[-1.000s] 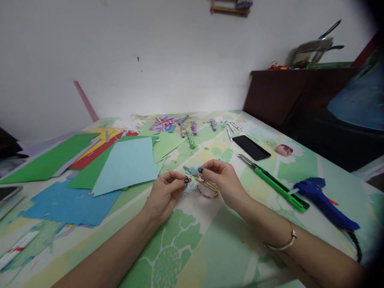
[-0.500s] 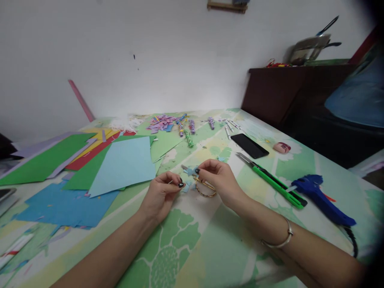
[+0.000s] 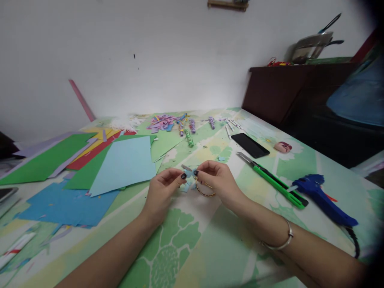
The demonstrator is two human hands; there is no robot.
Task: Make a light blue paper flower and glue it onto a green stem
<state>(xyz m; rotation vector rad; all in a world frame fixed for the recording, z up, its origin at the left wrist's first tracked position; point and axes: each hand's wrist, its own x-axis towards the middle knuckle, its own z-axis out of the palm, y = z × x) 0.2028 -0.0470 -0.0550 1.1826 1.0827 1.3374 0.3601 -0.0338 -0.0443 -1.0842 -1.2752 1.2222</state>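
My right hand (image 3: 219, 180) pinches a small piece of light blue paper (image 3: 189, 173) between thumb and fingers. At its left edge, the thumb and forefinger of my left hand (image 3: 165, 188) are closed on the same piece; the exact grip is too small to see well. Under my hands lies a pair of scissors (image 3: 205, 195) with gold handles, blades pointing away, partly hidden by the right hand. Small light blue paper scraps (image 3: 186, 187) are scattered beside the scissors, and another scrap (image 3: 221, 159) sits farther off.
Right of my hands are a green utility knife (image 3: 279, 182) with its blade out, a blue glue gun (image 3: 322, 198) and a black phone (image 3: 250, 145). Coloured sheets (image 3: 123, 164) are stacked at left. Decorated paper rolls (image 3: 189, 138) and a heap of paper strips (image 3: 162, 123) stand farther back.
My left hand has moved slightly right and up, and its fingertips now meet the light blue paper piece. My right hand has barely shifted and still pinches it.
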